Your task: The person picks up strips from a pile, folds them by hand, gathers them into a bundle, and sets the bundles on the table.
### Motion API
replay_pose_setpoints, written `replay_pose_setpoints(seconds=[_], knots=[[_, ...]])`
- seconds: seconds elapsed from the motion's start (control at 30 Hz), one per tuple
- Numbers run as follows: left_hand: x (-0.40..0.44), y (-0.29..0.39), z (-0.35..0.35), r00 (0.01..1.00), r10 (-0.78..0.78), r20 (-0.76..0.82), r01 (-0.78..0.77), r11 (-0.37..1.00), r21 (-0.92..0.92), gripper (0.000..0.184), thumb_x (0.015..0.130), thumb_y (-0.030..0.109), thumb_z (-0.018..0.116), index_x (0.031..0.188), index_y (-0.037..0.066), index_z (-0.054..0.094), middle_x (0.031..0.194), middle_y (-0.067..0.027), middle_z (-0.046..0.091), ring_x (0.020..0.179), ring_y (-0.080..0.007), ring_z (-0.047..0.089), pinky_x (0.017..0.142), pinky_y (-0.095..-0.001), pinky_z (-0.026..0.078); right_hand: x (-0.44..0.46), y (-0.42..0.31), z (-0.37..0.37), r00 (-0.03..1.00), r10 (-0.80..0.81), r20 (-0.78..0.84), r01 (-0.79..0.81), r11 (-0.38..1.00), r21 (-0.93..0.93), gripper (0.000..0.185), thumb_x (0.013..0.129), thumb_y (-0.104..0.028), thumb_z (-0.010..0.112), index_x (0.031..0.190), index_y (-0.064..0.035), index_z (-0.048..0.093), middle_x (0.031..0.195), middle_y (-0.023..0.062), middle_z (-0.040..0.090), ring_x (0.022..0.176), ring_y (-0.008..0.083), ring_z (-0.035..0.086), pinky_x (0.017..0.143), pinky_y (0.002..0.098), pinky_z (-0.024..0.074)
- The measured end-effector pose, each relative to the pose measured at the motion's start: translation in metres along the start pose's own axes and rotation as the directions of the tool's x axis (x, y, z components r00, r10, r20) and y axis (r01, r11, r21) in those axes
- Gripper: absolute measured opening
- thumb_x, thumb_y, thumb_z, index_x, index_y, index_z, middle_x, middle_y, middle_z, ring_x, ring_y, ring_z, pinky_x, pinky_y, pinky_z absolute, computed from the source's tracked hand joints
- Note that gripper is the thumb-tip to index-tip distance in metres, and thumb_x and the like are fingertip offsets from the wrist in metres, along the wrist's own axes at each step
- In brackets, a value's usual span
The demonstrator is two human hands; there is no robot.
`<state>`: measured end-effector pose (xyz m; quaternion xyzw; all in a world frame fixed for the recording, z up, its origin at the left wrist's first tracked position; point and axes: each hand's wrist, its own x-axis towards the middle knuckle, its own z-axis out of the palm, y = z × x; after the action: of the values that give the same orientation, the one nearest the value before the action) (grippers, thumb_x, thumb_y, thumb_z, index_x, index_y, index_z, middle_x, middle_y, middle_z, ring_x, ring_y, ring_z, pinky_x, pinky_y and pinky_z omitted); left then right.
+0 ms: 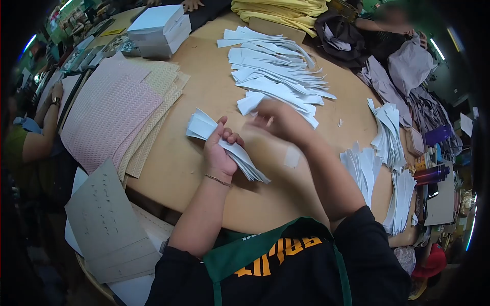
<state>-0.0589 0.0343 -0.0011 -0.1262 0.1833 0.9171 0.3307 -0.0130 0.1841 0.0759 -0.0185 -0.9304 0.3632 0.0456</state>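
My left hand (223, 148) is wrapped round a bundle of white strips (242, 160), which fans out above the fingers and sticks out below the palm. To its right, my right hand (268, 118) is smeared by motion, its fingers bent, just below the near end of the spread rows of white strips (278, 66) on the tan table (204, 64). Whether that hand touches or holds a strip is hidden by the blur.
Pink and cream textured sheets (112, 107) lie at the left, grey boards (109, 224) below them. White stacks (159, 30) and yellow cloth (278, 10) stand at the back. More strip bundles (361, 171) and a purple bottle (432, 174) are at the right. Other people sit around the table.
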Motion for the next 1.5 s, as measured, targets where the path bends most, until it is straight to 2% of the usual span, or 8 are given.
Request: replay_pose_setpoints(seconds=[0.1,0.47,0.67,1.0,1.2,1.27,1.47,1.5], knots=[[0.002,0.006,-0.008,0.997,-0.024,0.074,0.025,1.000,-0.015,0.019,0.085,0.019,0.042,0.101,0.009,0.047,0.059,0.0038,0.036,0.049,-0.0079,0.038,0.055,-0.0269,0.042,0.018,0.070,-0.021,0.970,-0.036,-0.242,-0.078,0.892,-0.445,0.032,0.064,-0.022,0.068,0.089,-0.0050,0.060,0.091,0.0131,0.056,0.087,0.0296,0.052,0.077,0.0360,0.0417],[0.002,0.002,-0.003,0.995,-0.076,0.063,0.075,0.997,0.021,0.020,0.085,0.021,0.043,0.101,0.008,0.046,0.058,0.0039,0.036,0.048,-0.0069,0.035,0.052,-0.0245,0.035,0.028,0.103,-0.038,0.976,0.149,-0.156,-0.190,0.939,-0.288,0.024,0.073,-0.023,0.055,0.085,-0.0039,0.063,0.085,0.0165,0.060,0.081,0.0298,0.056,0.074,0.0359,0.0431],[0.001,0.000,0.000,0.995,-0.090,0.035,0.089,0.996,0.025,0.019,0.085,0.021,0.043,0.100,0.008,0.046,0.058,0.0037,0.037,0.048,-0.0070,0.036,0.052,-0.0243,0.035,0.041,0.076,-0.051,0.976,0.079,-0.204,-0.195,0.738,-0.646,0.017,0.079,-0.014,0.043,0.080,-0.0031,0.056,0.077,0.0170,0.058,0.075,0.0318,0.056,0.067,0.0396,0.0427],[0.003,-0.007,-0.007,0.991,-0.134,0.003,0.134,0.991,-0.030,0.037,0.084,0.041,0.043,0.100,0.008,0.045,0.070,-0.0017,0.047,0.063,-0.0134,0.048,0.060,-0.0290,0.043,0.045,-0.057,-0.060,0.806,-0.530,-0.262,0.064,0.518,-0.853,0.007,0.072,-0.008,0.047,0.068,-0.0043,0.050,0.062,0.0089,0.054,0.060,0.0269,0.056,0.054,0.0383,0.0432],[-0.023,-0.005,0.030,0.998,0.011,0.062,-0.011,1.000,0.013,0.059,0.080,0.059,0.034,0.106,0.007,0.043,0.080,-0.0059,0.051,0.080,-0.0185,0.052,0.067,-0.0330,0.045,-0.030,-0.039,0.050,0.869,-0.494,-0.007,0.270,0.486,-0.831,0.021,0.063,-0.009,0.052,0.083,-0.0031,0.050,0.074,0.0066,0.054,0.070,0.0202,0.054,0.053,0.0309,0.0410],[-0.021,-0.009,0.025,0.999,-0.033,-0.001,0.033,0.999,0.039,0.045,0.084,0.042,0.042,0.108,0.004,0.042,0.075,-0.0053,0.050,0.071,-0.0160,0.051,0.062,-0.0302,0.045,-0.056,-0.040,0.060,0.956,-0.270,0.111,0.267,0.653,-0.709,0.027,0.068,-0.014,0.054,0.092,-0.0025,0.052,0.081,0.0082,0.054,0.073,0.0202,0.053,0.055,0.0301,0.0406],[-0.021,-0.029,0.006,0.991,-0.014,0.137,-0.031,0.947,0.321,0.020,0.083,0.017,0.049,0.099,0.005,0.046,0.061,-0.0029,0.044,0.051,-0.0106,0.044,0.050,-0.0250,0.041,-0.098,-0.020,0.034,0.940,-0.125,-0.317,0.110,0.992,-0.065,0.039,0.069,-0.023,0.063,0.099,-0.0022,0.051,0.089,0.0115,0.051,0.081,0.0285,0.052,0.068,0.0368,0.0428],[-0.030,-0.034,0.014,0.994,-0.014,0.112,-0.021,0.951,0.307,0.014,0.082,0.014,0.052,0.091,0.005,0.048,0.059,-0.0021,0.043,0.050,-0.0105,0.044,0.049,-0.0239,0.040,-0.107,-0.017,0.033,0.955,-0.013,-0.297,0.031,0.998,0.055,0.062,0.069,-0.027,0.068,0.117,-0.0015,0.038,0.095,0.0155,0.052,0.088,0.0275,0.052,0.075,0.0360,0.0421]])
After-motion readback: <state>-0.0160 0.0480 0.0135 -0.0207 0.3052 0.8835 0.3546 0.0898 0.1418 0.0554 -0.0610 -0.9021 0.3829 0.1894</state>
